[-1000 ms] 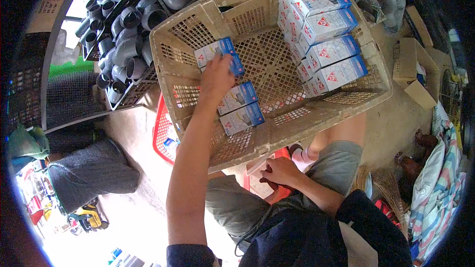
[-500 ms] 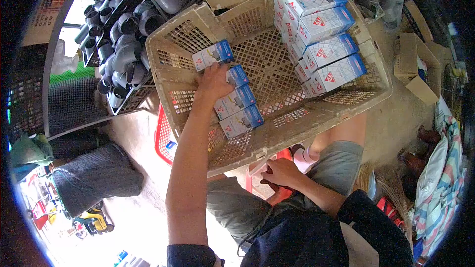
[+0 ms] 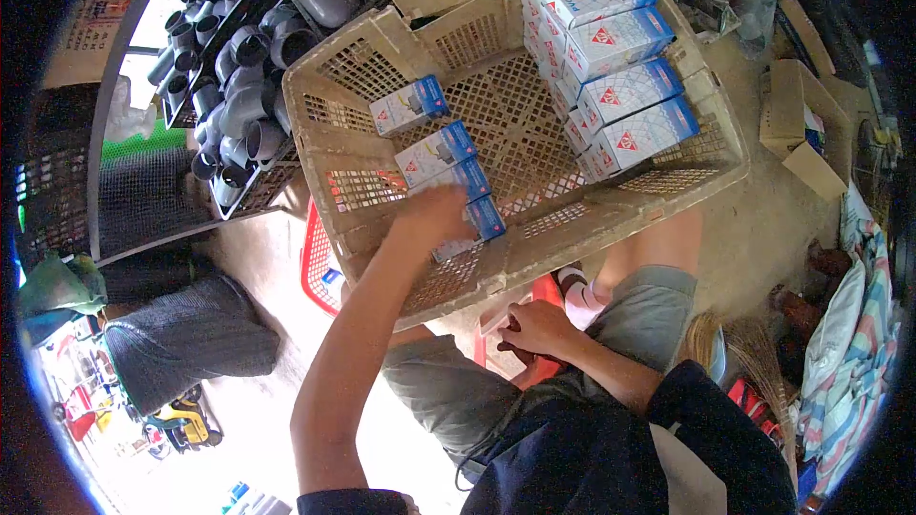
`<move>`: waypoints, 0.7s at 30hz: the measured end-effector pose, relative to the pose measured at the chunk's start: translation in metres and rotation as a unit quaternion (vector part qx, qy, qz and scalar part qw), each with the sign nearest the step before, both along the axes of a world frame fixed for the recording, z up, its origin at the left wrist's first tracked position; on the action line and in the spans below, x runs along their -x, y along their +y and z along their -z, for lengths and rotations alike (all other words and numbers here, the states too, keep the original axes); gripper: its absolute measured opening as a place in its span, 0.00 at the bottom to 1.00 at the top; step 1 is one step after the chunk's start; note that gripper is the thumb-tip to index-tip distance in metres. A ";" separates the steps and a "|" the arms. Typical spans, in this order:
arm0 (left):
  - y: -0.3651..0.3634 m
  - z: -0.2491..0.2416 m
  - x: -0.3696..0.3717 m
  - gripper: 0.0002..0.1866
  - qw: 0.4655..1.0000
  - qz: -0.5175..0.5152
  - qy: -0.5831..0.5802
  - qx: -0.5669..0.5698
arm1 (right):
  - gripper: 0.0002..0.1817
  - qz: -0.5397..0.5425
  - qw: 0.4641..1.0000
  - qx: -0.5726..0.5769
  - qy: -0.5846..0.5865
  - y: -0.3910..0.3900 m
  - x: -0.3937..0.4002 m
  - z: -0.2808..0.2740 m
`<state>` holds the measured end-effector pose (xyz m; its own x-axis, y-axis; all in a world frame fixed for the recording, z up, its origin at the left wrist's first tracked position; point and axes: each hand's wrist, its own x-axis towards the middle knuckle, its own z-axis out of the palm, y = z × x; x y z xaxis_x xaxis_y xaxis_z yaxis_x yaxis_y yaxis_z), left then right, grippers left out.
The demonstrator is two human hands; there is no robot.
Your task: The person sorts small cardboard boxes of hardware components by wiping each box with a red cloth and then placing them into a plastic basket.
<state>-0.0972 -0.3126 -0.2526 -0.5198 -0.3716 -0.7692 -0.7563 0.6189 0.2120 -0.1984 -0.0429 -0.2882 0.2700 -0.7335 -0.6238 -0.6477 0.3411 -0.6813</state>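
1. The left hand is on the nearest blue-and-white boxes in the big basket. I can't tell if its grip is closed.
2. Their long sides slant up to the right.
3. The right hand, farther away, is near red plastic; its grip is unclear.

Boxes line both sides inside the crate.
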 end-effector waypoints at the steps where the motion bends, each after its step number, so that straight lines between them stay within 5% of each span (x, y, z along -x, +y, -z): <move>1: 0.012 -0.004 0.001 0.27 0.999 0.023 -0.010 0.026 | 0.24 0.002 1.000 -0.003 -0.003 -0.001 0.001 -0.002; 8: 0.043 -0.001 -0.025 0.31 0.963 0.072 0.158 0.206 | 0.24 0.005 0.999 0.033 0.006 0.001 0.000 0.000; 11: 0.022 0.006 -0.028 0.29 0.988 0.035 0.104 0.105 | 0.24 0.006 0.999 0.034 -0.014 -0.002 0.004 -0.005; 14: 0.013 -0.040 -0.020 0.26 0.993 -0.030 0.113 0.024 | 0.25 0.053 0.995 0.023 -0.085 -0.006 0.018 -0.021; 18: 0.073 -0.155 -0.012 0.16 0.843 -0.284 0.440 0.125 | 0.29 0.160 0.950 -0.045 -0.265 -0.009 0.054 -0.047; 20: 0.112 -0.170 -0.040 0.11 0.790 -0.338 0.476 0.186 | 0.31 0.195 0.904 -0.051 -0.376 -0.007 0.080 -0.087; 21: 0.136 -0.162 -0.059 0.09 0.751 -0.362 0.502 0.230 | 0.32 0.171 0.924 -0.038 -0.340 -0.005 0.098 -0.110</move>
